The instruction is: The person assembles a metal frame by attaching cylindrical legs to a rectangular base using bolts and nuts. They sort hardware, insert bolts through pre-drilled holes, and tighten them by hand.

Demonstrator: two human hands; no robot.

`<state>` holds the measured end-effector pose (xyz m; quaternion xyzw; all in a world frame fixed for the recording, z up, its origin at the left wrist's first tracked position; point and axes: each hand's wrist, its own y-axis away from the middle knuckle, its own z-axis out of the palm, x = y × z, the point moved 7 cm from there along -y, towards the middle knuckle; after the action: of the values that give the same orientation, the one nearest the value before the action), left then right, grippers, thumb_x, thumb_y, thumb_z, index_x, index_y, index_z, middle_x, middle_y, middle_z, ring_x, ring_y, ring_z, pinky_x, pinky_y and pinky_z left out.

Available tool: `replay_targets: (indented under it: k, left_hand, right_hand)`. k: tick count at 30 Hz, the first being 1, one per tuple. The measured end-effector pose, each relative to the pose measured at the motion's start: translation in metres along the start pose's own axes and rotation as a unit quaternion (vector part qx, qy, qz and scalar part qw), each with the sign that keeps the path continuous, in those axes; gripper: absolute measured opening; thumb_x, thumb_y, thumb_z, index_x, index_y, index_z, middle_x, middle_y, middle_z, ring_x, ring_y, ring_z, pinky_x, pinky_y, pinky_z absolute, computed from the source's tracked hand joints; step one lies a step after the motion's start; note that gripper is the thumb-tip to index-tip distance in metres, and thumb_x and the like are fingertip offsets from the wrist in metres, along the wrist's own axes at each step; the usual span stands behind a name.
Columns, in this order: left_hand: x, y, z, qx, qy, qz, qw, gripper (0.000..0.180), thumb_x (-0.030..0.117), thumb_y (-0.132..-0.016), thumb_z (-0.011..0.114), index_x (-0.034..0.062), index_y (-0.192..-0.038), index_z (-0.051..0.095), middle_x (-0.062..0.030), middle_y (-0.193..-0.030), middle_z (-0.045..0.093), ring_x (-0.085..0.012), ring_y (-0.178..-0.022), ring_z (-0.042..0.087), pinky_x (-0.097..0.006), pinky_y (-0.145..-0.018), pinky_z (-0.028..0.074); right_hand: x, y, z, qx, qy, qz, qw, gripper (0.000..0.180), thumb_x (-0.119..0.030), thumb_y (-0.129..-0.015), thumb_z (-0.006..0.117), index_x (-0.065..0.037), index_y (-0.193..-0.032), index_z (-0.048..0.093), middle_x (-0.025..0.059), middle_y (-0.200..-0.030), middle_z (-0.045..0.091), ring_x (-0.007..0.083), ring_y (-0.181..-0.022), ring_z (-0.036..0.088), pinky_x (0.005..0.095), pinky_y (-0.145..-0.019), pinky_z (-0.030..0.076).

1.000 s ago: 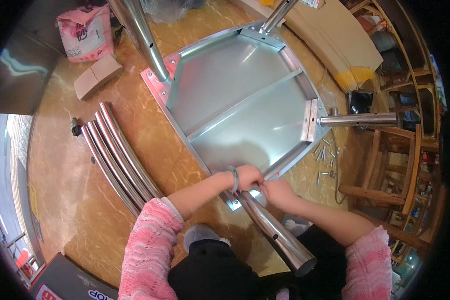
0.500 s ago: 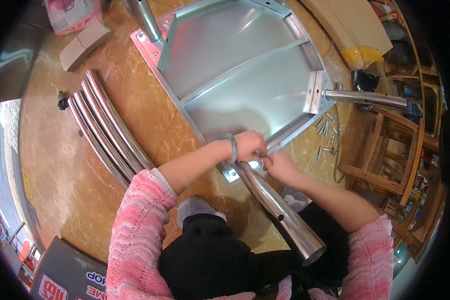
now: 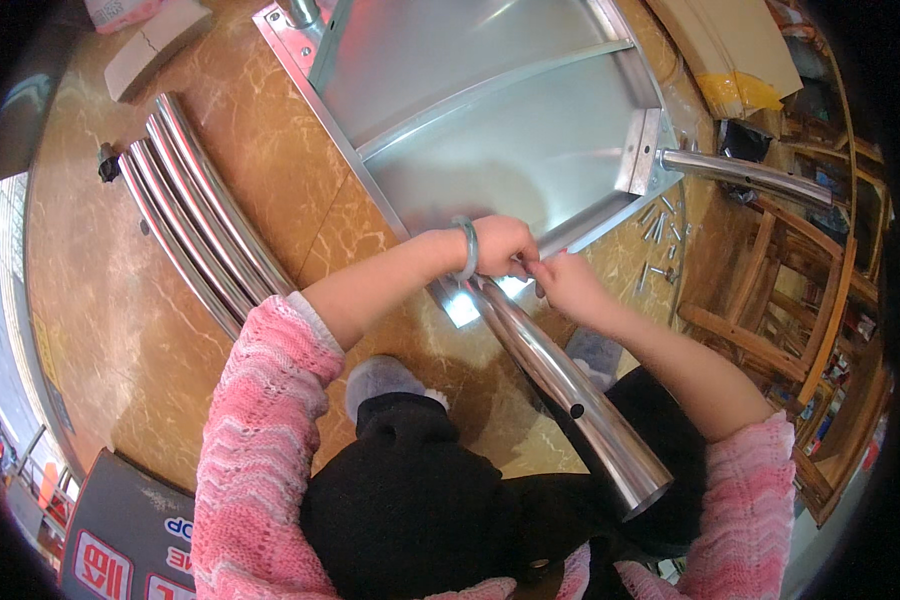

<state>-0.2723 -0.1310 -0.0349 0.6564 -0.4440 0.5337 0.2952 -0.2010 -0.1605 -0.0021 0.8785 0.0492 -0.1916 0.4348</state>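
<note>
A shiny metal panel (image 3: 530, 150) with raised edges and a cross brace lies on the floor, its hollow side up. At its near corner a steel tube (image 3: 570, 385) with a dark hole in its side stands fixed or resting, slanting toward me over my lap. Just beyond the tube's upper end, my left hand (image 3: 505, 245) is closed, a bangle around its wrist. My right hand (image 3: 573, 285) meets it there, thumb and fingertips pinched together. What sits between the fingers is too small and hidden to name.
Several loose bolts (image 3: 660, 225) lie right of the panel, near another steel leg (image 3: 745, 175). Several curved tubes (image 3: 195, 220) lie to the left. A wooden chair frame (image 3: 770, 300) stands at right, cardboard (image 3: 725, 45) behind it. A dark printed box (image 3: 130, 530) is at lower left.
The view has shifted, so panel and tubes sit higher in the picture. My hands stay at the same corner, and the right fingers are now closer to the left ones.
</note>
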Motion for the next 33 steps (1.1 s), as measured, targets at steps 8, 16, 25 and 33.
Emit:
replay_targets:
  k: [8,16,25,33]
  left_hand:
    - [-0.009,0.001,-0.003,-0.014,-0.001,-0.034,0.999,0.018,0.016,-0.062,0.073,0.0063,-0.075,0.065,-0.0136,-0.074,0.060,-0.0325,-0.076,0.058,-0.041,-0.066,0.045]
    - [-0.002,-0.003,0.001,0.000,-0.024,0.008,1.000,0.012,0.011,-0.066,0.068,0.0069,-0.077,0.068,-0.0107,-0.075,0.066,-0.0261,-0.071,0.063,-0.035,-0.065,0.049]
    - [0.004,-0.001,0.004,0.011,-0.039,0.058,0.997,0.012,0.006,-0.063,0.065,0.0076,-0.074,0.067,-0.0125,-0.075,0.062,-0.0297,-0.075,0.060,-0.038,-0.068,0.048]
    - [0.002,-0.002,0.004,0.008,-0.084,0.039,0.996,0.012,0.005,-0.062,0.064,0.0071,-0.074,0.067,-0.0148,-0.075,0.062,-0.0324,-0.074,0.060,-0.038,-0.068,0.048]
  right_hand:
    - [-0.040,0.014,-0.021,0.168,0.324,-0.195,0.910,0.028,-0.031,-0.081,0.056,-0.006,-0.068,0.058,0.0115,-0.065,0.058,0.0237,-0.066,0.059,0.0377,-0.071,0.043]
    - [-0.016,0.007,-0.014,-0.022,0.245,-0.036,0.969,0.014,-0.015,-0.078,0.054,-0.003,-0.073,0.059,0.0119,-0.071,0.060,0.0275,-0.070,0.060,0.0369,-0.073,0.042]
    - [-0.055,0.030,-0.002,0.063,0.327,-0.226,0.915,0.016,-0.016,-0.075,0.055,-0.001,-0.074,0.058,0.0121,-0.067,0.057,0.0250,-0.066,0.058,0.0397,-0.079,0.042]
    - [-0.054,0.027,0.013,0.027,0.472,-0.381,0.795,0.009,-0.011,-0.068,0.054,-0.001,-0.068,0.057,0.0110,-0.065,0.055,0.0234,-0.062,0.056,0.0370,-0.074,0.041]
